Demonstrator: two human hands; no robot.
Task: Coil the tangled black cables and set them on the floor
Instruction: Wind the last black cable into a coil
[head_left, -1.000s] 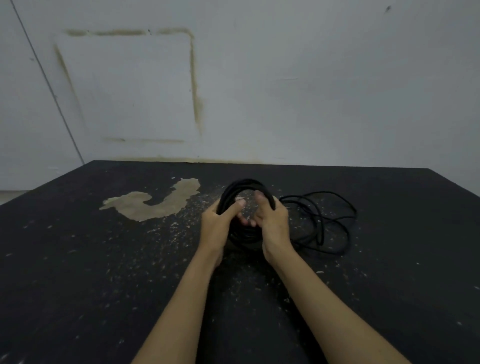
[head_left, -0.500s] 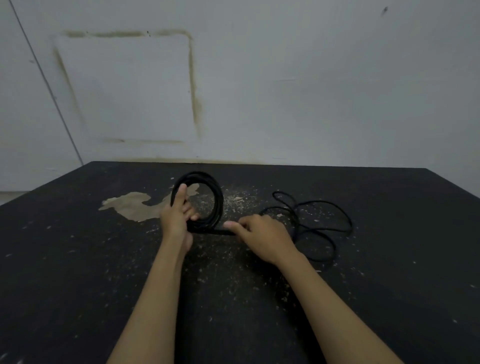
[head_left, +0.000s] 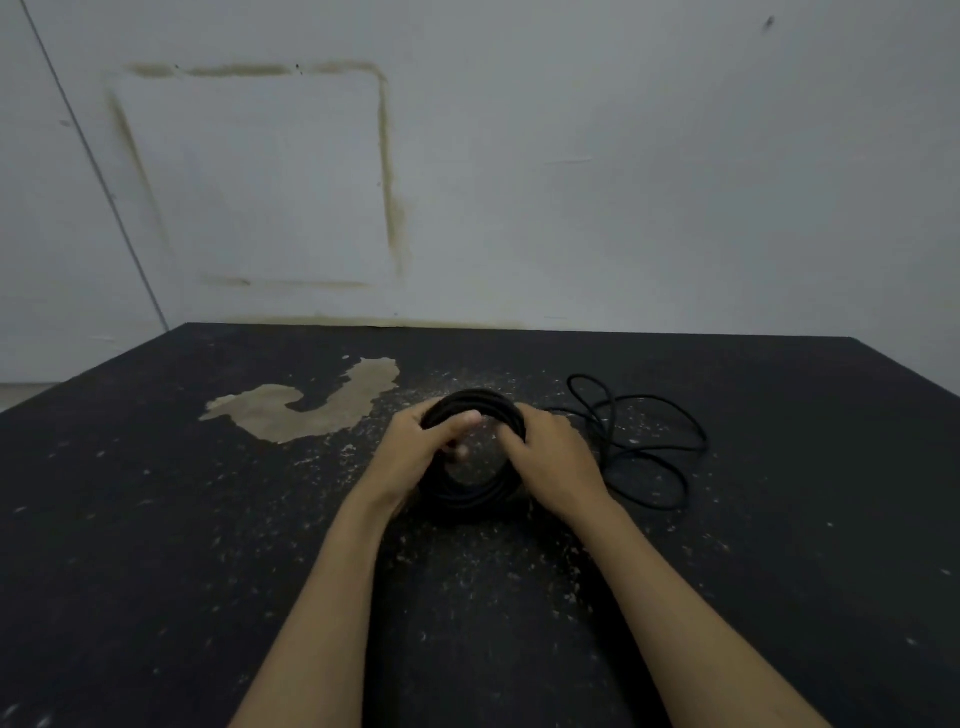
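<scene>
The coil of black cable (head_left: 470, 496) is being held just above the dark speckled floor (head_left: 156, 545). It is being gripped on its left side by the left hand (head_left: 415, 457), thumb curled over the top. Its right side is being clasped by the right hand (head_left: 556, 462), fingers wrapped round the strands. The uncoiled loose loops (head_left: 644, 447) are lying on the floor just right of the hands.

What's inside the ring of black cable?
Through the coil shows dark speckled floor and some left hand fingertips. The right hand covers its right side, so that part stays hidden.
</scene>
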